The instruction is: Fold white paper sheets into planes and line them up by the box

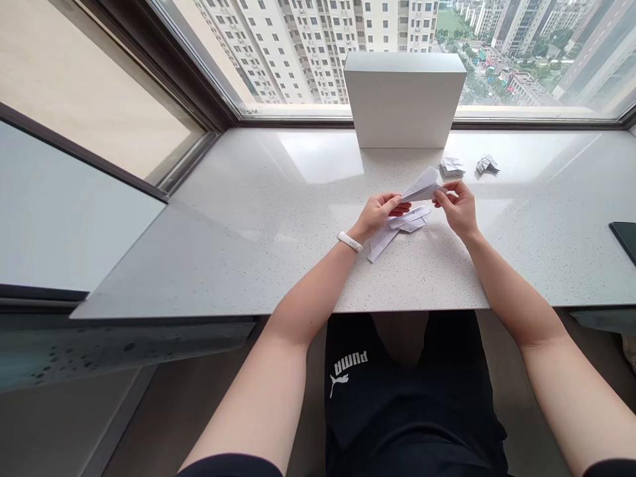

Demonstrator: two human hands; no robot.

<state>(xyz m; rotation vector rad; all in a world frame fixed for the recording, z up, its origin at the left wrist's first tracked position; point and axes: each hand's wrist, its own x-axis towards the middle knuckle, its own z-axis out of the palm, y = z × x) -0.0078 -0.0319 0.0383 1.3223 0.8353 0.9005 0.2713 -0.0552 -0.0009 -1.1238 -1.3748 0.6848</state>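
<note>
A folded white paper (421,187) is held above the counter between my two hands. My left hand (383,212) pinches its narrow left end, and my right hand (456,205) grips its right end between thumb and fingers. Under the held paper, several folded paper strips (385,240) lie on the counter, partly behind my left hand. Beyond my right hand sit a small stack of folded papers (452,165) and a smaller folded paper piece (487,164).
A white box (405,99) stands upright at the back of the speckled counter (238,245), against the window. At the right edge lies a dark flat object (625,240). The counter's front edge runs just above my legs.
</note>
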